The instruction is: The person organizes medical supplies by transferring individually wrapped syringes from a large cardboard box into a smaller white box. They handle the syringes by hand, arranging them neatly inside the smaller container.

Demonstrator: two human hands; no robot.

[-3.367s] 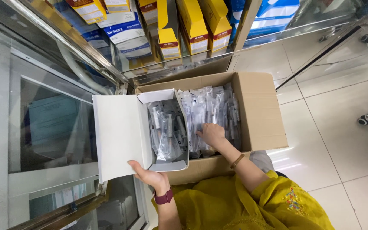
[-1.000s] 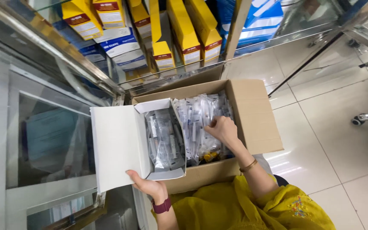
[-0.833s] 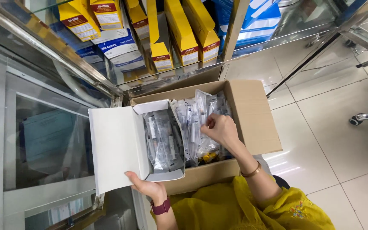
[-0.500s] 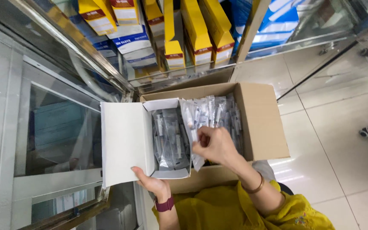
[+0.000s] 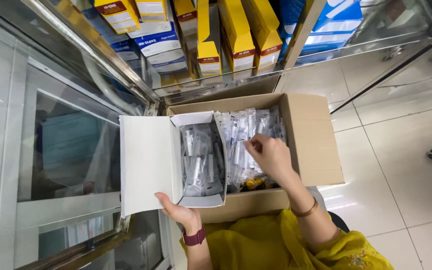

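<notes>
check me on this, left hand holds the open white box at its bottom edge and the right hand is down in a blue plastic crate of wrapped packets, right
Not quite: the head view shows the right hand in a brown cardboard box, not a blue plastic crate. The rest holds: the left hand holds the open white box at its bottom edge, and the cardboard box is full of wrapped packets.

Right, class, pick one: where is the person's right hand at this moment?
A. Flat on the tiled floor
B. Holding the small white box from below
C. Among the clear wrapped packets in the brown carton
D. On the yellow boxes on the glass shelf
C: the right hand reaches among the clear wrapped packets inside the brown carton, while the left hand holds the small white box.
</notes>
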